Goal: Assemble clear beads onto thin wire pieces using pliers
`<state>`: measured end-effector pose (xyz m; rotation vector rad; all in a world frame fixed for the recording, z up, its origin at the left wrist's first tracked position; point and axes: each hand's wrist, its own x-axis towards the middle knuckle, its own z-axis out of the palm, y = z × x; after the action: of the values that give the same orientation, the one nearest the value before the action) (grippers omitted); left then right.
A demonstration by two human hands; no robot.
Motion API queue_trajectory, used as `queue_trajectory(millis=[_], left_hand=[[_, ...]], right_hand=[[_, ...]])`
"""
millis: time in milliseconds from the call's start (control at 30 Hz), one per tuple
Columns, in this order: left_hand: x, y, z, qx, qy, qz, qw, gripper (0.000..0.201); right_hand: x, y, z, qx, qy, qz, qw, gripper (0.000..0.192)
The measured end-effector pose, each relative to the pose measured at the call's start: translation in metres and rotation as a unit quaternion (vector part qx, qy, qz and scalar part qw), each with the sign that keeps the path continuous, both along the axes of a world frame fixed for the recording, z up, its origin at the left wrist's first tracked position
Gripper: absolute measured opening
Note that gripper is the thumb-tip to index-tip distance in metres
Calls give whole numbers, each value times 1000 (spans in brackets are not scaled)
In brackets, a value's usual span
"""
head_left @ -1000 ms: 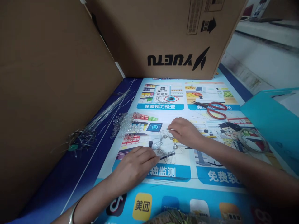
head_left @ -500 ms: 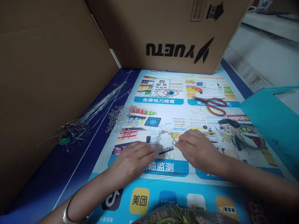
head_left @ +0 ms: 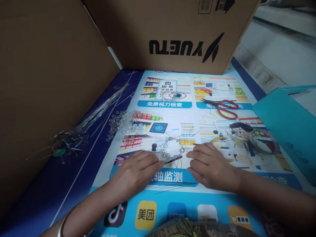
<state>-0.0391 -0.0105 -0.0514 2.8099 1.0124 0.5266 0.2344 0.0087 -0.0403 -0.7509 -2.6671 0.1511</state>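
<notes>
My left hand (head_left: pixel 138 171) is closed, its fingertips pinching the left edge of a ring of clear beads and looped thin wire (head_left: pixel 170 140), which lies low over the printed sheet. To the right of the ring, my right hand (head_left: pixel 209 164) is closed in a pinch just apart from the beads. A fine wire seems to run from the ring to its fingertips; the exact grip is hard to see. Behind the right hand lies a yellow-handled tool (head_left: pixel 218 140), partly hidden, its dark pointed tip showing left of the knuckles.
Loose clear beads (head_left: pixel 123 125) lie at the left, beside a bundle of thin wires (head_left: pixel 101 108). Red-handled scissors (head_left: pixel 227 109) and a round clear roll (head_left: pixel 264 141) lie at the right. Cardboard (head_left: pixel 182 23) walls the back and left; a turquoise box (head_left: pixel 281 108) stands right.
My right hand has drawn slightly right, away from the ring's beads. My left hand keeps its hold on the ring. The view has shifted a little.
</notes>
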Motion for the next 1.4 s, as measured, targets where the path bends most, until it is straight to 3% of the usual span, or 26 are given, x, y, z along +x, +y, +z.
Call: queue_trajectory(millis=[767, 1133, 1400], left_hand=[[1, -1, 5, 12, 0, -12, 1000, 28], [2, -4, 9, 13, 28, -1, 1000, 28], [1, -3, 9, 20, 60, -13, 998, 26]], right_hand=[[-23, -9, 6, -42, -123, 13, 991, 33], [-21, -12, 3, 0, -106, 17, 994, 34], [-21, -11, 1, -26, -118, 11, 993, 34]])
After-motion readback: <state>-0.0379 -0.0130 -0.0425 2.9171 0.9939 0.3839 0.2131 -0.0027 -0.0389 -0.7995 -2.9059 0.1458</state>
